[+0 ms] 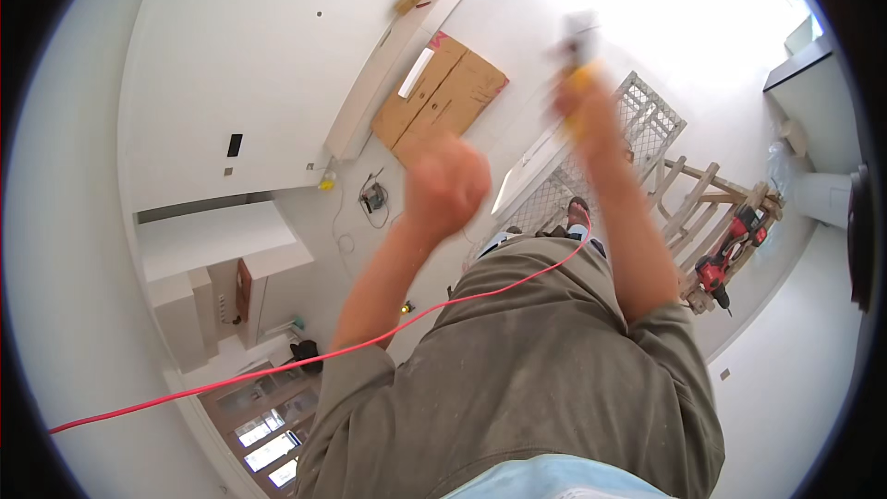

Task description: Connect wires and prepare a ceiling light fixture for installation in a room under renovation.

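My left hand (446, 180) is curled into a fist at the centre of the head view; whether anything is inside it I cannot make out. Up and to the right, my right hand (588, 111), blurred, grips a yellow-handled tool (578, 77) with a grey, indistinct head. A thin red cable (231, 377) runs from the left edge across my forearm and clothing, down toward my foot. Under my feet is a metal mesh platform (644, 108).
Right of me, a red cordless drill (714, 270) rests on a wooden ladder (688, 194). Below lie flattened cardboard (439, 106) and a coiled cord with a grey device (373, 196). White cabinets (226, 238) stand at left, a white counter unit (796, 92) at upper right.
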Demonstrator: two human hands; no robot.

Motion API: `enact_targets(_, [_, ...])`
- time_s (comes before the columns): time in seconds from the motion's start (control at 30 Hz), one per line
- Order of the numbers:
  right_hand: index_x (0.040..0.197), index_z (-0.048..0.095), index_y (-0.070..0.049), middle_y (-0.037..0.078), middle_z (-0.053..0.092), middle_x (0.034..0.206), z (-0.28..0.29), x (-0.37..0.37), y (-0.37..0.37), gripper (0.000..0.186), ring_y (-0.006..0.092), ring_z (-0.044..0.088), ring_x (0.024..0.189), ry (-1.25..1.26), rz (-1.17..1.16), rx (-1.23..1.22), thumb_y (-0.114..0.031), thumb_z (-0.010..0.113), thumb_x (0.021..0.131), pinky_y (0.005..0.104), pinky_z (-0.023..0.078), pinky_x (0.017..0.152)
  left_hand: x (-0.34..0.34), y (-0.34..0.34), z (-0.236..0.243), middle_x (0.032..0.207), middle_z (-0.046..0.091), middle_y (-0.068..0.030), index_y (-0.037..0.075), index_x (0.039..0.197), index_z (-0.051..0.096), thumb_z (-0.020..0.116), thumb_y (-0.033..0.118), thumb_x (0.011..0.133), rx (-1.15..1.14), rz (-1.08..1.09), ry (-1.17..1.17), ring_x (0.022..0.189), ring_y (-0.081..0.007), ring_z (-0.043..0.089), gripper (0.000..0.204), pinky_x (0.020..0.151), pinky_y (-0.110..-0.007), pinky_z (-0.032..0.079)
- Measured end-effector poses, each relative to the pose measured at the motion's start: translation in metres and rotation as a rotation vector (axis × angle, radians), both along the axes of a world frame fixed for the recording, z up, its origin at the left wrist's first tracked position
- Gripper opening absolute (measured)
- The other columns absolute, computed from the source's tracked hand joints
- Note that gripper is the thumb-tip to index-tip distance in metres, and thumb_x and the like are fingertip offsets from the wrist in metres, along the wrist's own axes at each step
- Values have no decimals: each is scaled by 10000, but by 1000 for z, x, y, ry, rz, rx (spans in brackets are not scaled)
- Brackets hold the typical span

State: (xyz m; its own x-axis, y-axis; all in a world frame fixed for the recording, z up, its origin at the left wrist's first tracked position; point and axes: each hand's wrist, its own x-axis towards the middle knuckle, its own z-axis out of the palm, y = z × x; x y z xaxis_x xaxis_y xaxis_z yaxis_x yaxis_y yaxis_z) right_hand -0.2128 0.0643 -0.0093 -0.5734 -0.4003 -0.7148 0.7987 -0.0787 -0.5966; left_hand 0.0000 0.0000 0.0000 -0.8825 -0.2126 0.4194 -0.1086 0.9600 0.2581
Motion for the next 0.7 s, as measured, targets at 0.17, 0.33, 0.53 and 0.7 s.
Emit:
enact_targets(0.17, [1425,404,-23,166,608,1197,-62,-135,62,484,226,592,1124,485,-110,-542,-89,502,955,413,487,987,46,-44,9,747,549,-64,34,785,528,500,128,1004,843,227,15,684,-166,566,241,622,-301,458])
enact_targets(0.33, [1313,543,-86,125,657,1225,-128,-108,75,382,257,672,1060,219,442,-664,-329,526,1019,420,553,905,66,-68,64,891,680,-78,1,889,627,528,-8,942,646,271,54,812,-162,635,113,760,-304,513])
enact_targets(0.53, [1551,235,-171,171,560,1333,-48,-22,80,597,302,531,1267,593,487,-764,-125,488,1012,470,471,1016,147,-88,116,641,602,-32,7,1053,601,490,292,1056,990,440,413,651,-146,657,306,551,-262,475])
enact_targets(0.7, [1277,439,-62,178,641,1075,34,-45,41,258,361,614,1122,312,539,-958,-142,439,1032,513,491,1012,141,-85,209,623,584,-35,-20,1091,561,429,264,1065,927,295,611,621,-144,650,315,372,-201,330])
